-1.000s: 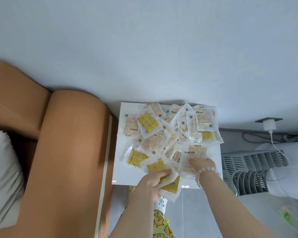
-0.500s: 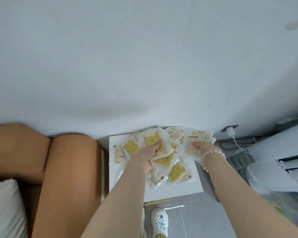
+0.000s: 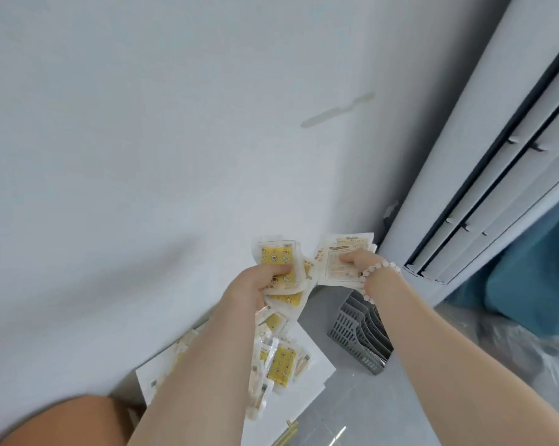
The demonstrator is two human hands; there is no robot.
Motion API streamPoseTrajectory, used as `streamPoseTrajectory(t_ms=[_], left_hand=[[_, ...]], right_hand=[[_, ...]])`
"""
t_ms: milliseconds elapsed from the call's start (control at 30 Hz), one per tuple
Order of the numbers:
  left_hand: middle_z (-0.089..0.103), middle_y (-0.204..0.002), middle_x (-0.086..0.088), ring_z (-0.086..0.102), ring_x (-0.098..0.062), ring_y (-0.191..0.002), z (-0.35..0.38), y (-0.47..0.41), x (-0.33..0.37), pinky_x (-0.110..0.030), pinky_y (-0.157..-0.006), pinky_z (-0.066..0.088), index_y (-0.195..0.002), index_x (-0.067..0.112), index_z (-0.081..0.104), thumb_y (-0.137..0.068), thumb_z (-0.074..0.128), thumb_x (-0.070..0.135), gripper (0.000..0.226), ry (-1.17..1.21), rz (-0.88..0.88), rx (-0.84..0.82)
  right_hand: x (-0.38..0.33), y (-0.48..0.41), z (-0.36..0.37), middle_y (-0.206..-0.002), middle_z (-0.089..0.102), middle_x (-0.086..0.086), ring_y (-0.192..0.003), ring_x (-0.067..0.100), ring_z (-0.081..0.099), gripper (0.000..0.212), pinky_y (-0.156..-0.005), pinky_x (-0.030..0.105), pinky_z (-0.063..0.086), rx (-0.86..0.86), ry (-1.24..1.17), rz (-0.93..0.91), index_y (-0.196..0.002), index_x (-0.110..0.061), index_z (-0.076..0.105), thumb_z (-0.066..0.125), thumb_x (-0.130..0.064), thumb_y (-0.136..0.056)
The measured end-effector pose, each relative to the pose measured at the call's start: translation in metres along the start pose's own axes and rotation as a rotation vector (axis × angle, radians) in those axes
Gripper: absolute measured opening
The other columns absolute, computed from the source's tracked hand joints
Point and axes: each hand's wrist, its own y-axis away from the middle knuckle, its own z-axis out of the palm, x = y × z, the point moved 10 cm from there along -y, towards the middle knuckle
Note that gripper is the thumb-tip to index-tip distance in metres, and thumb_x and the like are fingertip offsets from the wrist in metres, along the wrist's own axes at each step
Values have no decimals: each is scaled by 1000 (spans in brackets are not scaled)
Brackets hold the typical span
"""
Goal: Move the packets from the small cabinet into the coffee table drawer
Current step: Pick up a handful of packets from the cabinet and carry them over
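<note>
Pale wall (image 3: 143, 123) fills most of what I see, with a tall white air conditioner (image 3: 484, 175) standing in the corner on my right. Both my hands are raised in front of that wall, above the small cabinet (image 3: 310, 371), and both are clenched on packets. My left hand (image 3: 255, 284) grips a thick fanned bunch of yellow duck-print packets (image 3: 276, 255), thumb across the top one, and more of the bunch hangs below my fingers. My right hand (image 3: 357, 260), with a bead bracelet (image 3: 381, 268) at the wrist, holds a few pale text-side packets (image 3: 339, 252), thumb pressed on the front sheet. The two bunches sit just beside each other. Loose packets (image 3: 281, 365) lie on the cabinet's white top, spread from its wall edge toward the middle and partly hidden under my left forearm. A grey slotted file rack (image 3: 355, 336) stands on the floor (image 3: 368, 407) just beyond the cabinet's right corner. A tan sofa arm (image 3: 62, 423) shows beside the cabinet's left edge.
</note>
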Motion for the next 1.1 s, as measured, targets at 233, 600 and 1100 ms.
streamPoseTrajectory(t_ms=[233, 600, 1100], left_hand=[[72, -68, -9, 65, -27, -77, 62, -3, 7, -42, -76, 51, -90, 8, 65, -91, 61, 12, 5, -168, -11, -174], [72, -68, -11, 68, -28, -68, 196, 11, -50, -45, -67, 53, -87, 7, 65, -89, 63, 7, 3, -458, -42, -437], [68, -81, -13, 63, -29, -77, 425, 148, -208, -49, -85, 50, -88, 8, 63, -88, 65, 10, 3, -835, -49, -743]], right_hand=[[39, 16, -60, -130, 54, 9, -119, 29, 52, 64, -105, 37, 39, 116, -1, 29, -137, -5, 47, 63, -39, -85], [171, 97, -148, -124, 60, 9, -114, 24, 57, 48, -102, 35, 42, 332, -410, 184, -125, -8, 58, 67, -30, -85], [413, 261, -315, -101, 64, 13, -83, 30, 60, 53, -83, 40, 51, 719, -950, 225, -110, -3, 61, 66, -29, -65]])
